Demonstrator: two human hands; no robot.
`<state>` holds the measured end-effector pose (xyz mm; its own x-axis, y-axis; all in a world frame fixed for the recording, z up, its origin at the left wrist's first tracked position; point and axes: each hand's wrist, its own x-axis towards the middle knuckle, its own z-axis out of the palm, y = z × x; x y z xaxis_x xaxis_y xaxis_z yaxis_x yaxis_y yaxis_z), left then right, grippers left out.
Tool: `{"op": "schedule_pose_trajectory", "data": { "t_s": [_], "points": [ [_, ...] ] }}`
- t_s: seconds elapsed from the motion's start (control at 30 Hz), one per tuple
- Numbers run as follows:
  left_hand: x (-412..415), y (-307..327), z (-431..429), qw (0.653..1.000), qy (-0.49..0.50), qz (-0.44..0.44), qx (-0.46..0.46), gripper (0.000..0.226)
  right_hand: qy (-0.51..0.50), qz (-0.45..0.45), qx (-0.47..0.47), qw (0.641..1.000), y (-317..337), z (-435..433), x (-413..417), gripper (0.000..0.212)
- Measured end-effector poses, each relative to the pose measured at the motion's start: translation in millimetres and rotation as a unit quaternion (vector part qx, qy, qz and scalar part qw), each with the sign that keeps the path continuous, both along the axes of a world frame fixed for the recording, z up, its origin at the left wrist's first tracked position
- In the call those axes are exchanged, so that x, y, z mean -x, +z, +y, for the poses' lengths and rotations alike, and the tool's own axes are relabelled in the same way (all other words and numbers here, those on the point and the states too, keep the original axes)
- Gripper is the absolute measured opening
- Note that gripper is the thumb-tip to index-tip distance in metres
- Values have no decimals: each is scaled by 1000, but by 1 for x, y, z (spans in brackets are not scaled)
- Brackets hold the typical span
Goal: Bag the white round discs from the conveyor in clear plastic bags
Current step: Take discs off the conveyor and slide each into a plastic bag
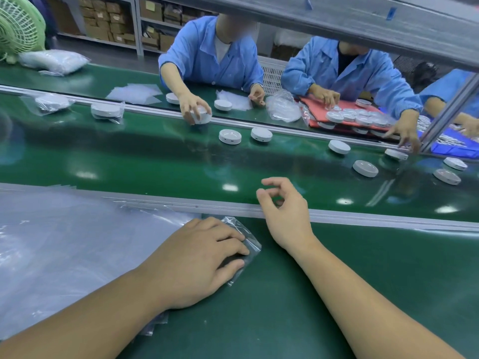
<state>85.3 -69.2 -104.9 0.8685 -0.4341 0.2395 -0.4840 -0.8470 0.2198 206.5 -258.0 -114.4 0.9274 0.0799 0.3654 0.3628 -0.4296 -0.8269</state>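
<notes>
Several white round discs lie on the green conveyor belt (155,164), among them one disc (230,136) at centre, a second (261,133) beside it and a third (365,168) to the right. My left hand (202,257) lies flat on a small clear plastic bag (248,242) on the near green ledge, fingers pressing on it. My right hand (283,206) hovers over the metal rail at the belt's near edge, fingers loosely curled, holding nothing. Two bagged discs (107,110) (51,102) sit at the belt's far left.
A stack of clear plastic sheets (64,242) covers the ledge at left. Across the belt two people in blue coats handle discs; one hand (193,107) grips a disc. A red tray (347,117) holds several discs. A slanted metal beam (363,24) crosses overhead, and a green fan (18,24) stands far left.
</notes>
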Motion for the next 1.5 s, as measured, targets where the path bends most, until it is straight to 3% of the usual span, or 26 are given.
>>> {"op": "schedule_pose_trajectory", "data": {
  "t_s": [0.13,0.27,0.6,1.5],
  "points": [
    [0,-1,1,1000,-1,-4,4,42,-13,27,-62,998,0,-6,-2,10],
    [0,-3,1,1000,0,-7,10,41,-19,44,-70,996,1,-5,-2,29],
    [1,-3,2,1000,1,-5,14,40,-20,46,-38,998,1,-4,-2,45],
    [-2,-7,3,999,-2,-17,27,38,11,67,-8,998,1,-3,-3,29]
  ]
}}
